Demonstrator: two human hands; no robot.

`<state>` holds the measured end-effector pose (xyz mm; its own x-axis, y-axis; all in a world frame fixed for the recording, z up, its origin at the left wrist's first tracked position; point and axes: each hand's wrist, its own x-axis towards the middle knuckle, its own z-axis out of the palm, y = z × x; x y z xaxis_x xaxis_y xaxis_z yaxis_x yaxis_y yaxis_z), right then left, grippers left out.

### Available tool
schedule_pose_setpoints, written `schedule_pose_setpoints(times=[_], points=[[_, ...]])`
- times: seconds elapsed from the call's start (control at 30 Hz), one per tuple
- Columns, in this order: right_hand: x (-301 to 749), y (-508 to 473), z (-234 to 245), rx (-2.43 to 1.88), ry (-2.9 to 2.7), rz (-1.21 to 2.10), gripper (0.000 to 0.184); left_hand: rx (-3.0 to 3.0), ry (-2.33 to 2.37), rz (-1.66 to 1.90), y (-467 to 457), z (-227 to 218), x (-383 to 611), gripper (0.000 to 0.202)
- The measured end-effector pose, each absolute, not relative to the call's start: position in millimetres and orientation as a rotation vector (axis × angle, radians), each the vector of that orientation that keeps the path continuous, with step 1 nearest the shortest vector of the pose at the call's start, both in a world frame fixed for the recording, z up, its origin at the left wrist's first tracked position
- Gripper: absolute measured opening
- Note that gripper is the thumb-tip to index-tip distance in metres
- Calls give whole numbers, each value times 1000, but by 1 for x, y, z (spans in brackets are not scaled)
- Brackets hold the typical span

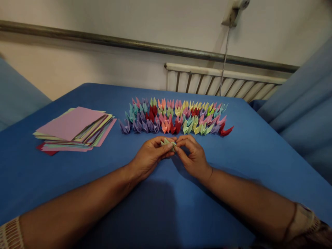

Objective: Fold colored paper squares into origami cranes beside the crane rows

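Observation:
A small pale green folded paper crane (167,142) is between my two hands, just above the blue table. My left hand (153,152) pinches its left part, thumb on top. From the other side, my right hand (193,155) grips its right end between thumb and fingertips. Fingers cover much of the paper, so its full shape is hidden. Just beyond my hands stand rows of folded paper cranes (166,126) in purple, red, green, pink, yellow and blue.
To the left lies an uneven stack of coloured paper sheets (72,124), a pink one on top. A blue cloth covers the table (220,207). Behind it are a radiator (202,71), a wall pipe (116,41) and a socket with a cord (230,15). Blue curtains (308,97) hang at the right.

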<state>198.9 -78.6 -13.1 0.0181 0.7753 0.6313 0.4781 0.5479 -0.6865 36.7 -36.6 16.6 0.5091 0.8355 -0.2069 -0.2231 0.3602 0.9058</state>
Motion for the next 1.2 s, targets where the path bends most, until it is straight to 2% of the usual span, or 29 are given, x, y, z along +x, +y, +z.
schedule_pose_setpoints(times=[0.37,0.43,0.53,0.73,1.03,1.2], points=[[199,-77,-16,-1088,-1650,418,13,956,776,797,-36,15,37,17],[200,-74,-20,-1092,-1615,446,9,911,784,770,-36,16,37,17],[200,-66,-28,-1115,-1502,535,3,882,780,752,-36,16,37,21],[200,-58,-38,-1095,-1328,744,10,1053,852,729,-35,13,37,33],[199,-62,-34,-1072,-1382,828,12,1144,956,800,-34,11,38,23],[200,-60,-39,-1077,-1323,893,14,1103,928,783,-36,15,38,25]])
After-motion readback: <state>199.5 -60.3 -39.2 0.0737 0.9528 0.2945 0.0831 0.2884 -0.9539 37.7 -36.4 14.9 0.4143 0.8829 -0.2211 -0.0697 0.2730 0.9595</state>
